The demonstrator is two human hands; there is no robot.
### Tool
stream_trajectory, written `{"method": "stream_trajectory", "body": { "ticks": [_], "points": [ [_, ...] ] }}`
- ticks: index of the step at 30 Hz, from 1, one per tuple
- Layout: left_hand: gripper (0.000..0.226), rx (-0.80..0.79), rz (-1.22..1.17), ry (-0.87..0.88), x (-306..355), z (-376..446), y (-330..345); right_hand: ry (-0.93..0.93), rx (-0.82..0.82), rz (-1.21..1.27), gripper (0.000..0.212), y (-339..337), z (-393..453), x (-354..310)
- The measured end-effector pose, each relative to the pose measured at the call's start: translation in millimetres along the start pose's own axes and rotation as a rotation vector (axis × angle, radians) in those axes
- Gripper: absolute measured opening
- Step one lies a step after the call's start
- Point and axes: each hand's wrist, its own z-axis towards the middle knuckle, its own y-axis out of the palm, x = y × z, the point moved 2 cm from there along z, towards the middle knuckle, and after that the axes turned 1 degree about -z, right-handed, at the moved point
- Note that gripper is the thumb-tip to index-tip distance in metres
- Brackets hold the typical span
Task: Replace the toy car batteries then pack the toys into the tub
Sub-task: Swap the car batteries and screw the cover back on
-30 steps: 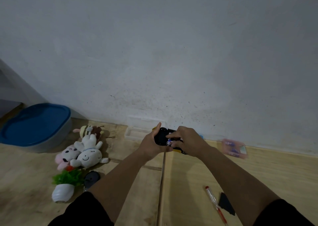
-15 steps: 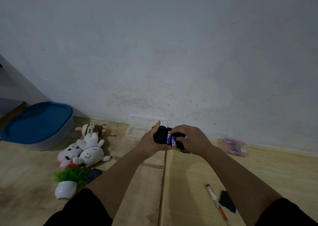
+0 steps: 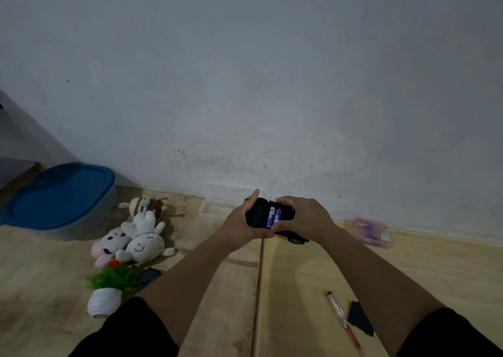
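Far left by the wall sits the lidded tub [image 3: 58, 197], with the plush toys [image 3: 136, 237] heaped just right of it. At centre, above the floor, the left hand [image 3: 239, 227] and right hand [image 3: 304, 218] both clasp the upturned toy car [image 3: 268, 215], two blue batteries [image 3: 273, 216] showing in its open bay. The car looks light, rigid and smooth, best gripped by its sides.

I see a matt pale wood-plank floor [image 3: 313, 269], fuzzy white cloth plush toys [image 3: 144, 237] at nine o'clock, and a smooth blue plastic tub lid [image 3: 57, 193].
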Motion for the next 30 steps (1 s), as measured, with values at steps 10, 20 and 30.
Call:
{"method": "stream_trajectory", "body": {
  "ticks": [10, 20, 30],
  "points": [
    [0.109, -0.009, 0.019, 0.009, -2, 1, -1, 0.026, 0.060, -0.093, 0.056, 4, 4, -5],
    [0.106, 0.053, 0.008, 0.000, -3, 5, -4, 0.051, 0.087, 0.459, 0.037, 2, 5, -9],
    [0.106, 0.051, 0.012, 0.007, -4, 10, -4, 0.016, 0.178, 0.563, 0.025, 6, 2, -10]
  ]
}}
